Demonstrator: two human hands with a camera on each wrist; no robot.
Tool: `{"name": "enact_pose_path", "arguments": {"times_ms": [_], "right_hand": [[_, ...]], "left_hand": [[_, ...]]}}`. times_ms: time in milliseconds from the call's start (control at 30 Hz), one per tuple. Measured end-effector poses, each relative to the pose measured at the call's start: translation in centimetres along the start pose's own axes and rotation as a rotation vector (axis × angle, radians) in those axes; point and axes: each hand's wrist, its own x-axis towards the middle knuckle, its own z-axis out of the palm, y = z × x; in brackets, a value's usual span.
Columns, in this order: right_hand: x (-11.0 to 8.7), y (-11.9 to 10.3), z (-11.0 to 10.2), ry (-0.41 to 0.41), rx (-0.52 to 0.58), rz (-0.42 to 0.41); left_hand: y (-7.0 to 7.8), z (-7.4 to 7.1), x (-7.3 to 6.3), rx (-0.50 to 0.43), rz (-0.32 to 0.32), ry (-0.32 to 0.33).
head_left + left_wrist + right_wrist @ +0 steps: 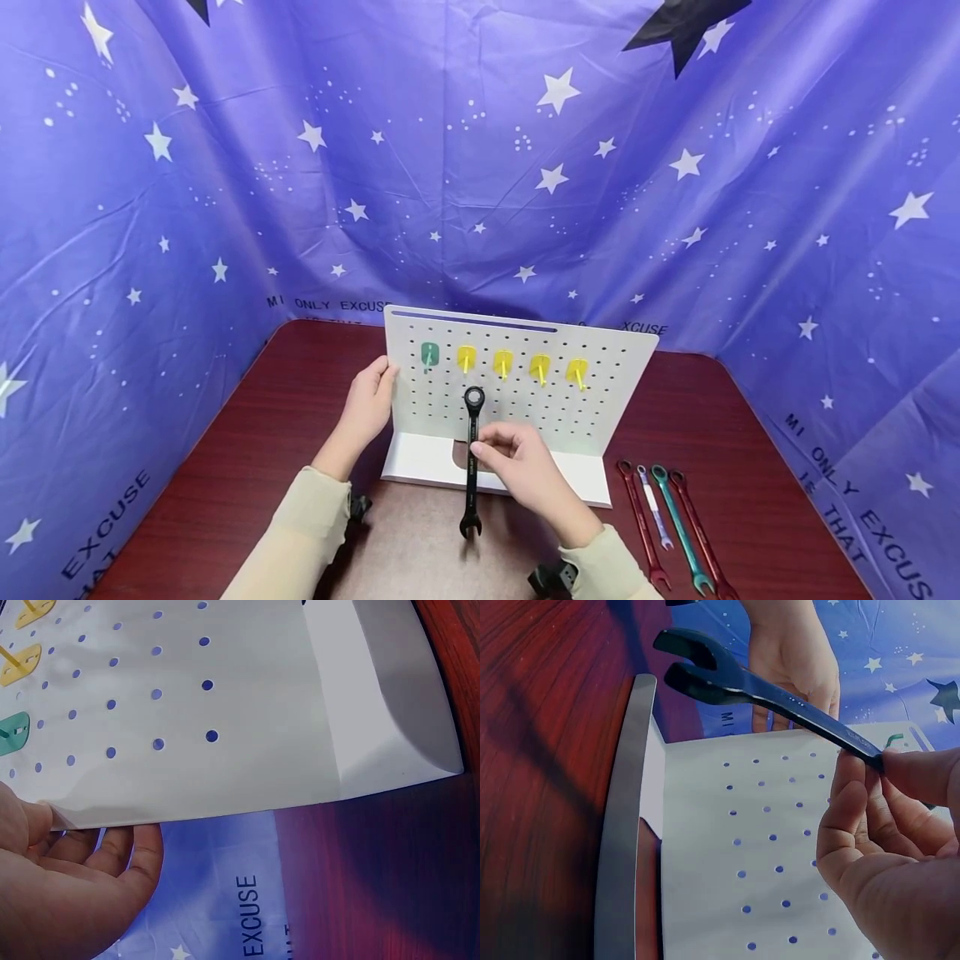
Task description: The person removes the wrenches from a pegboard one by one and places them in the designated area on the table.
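A black combination wrench hangs upright in front of the white pegboard, ring end up and open end down. My right hand pinches its shaft between thumb and fingers; the right wrist view shows the open jaw of the wrench close up. My left hand grips the board's left edge, thumb on the front and fingers behind it, as the left wrist view shows with the hand. A green hook and several yellow hooks stand in a row on the upper board.
Several wrenches lie right of the board: a red one, a small one with a pale shaft, a green one and another dark red one. The dark red table meets a purple star-patterned cloth around it.
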Motion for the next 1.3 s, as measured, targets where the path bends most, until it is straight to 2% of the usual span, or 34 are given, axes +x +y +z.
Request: {"name": "enact_pose_path", "arguments": {"times_ms": [433,900,1300], "right_hand": [[-0.5,0.3,-1.0,0.017,-0.035,-0.030],[-1.4,0.8,-2.0,0.049,-0.033,0.008],[-1.9,1.1,-2.8,0.053,-0.031,-0.033]], "left_hand": [[-0.2,0.1,0.0,-0.007,0.002,-0.003],[-0.1,0.0,0.1,-0.007,0.003,-0.003],[-0.3,0.0,0.0,-0.011,0.027,-0.003]]}}
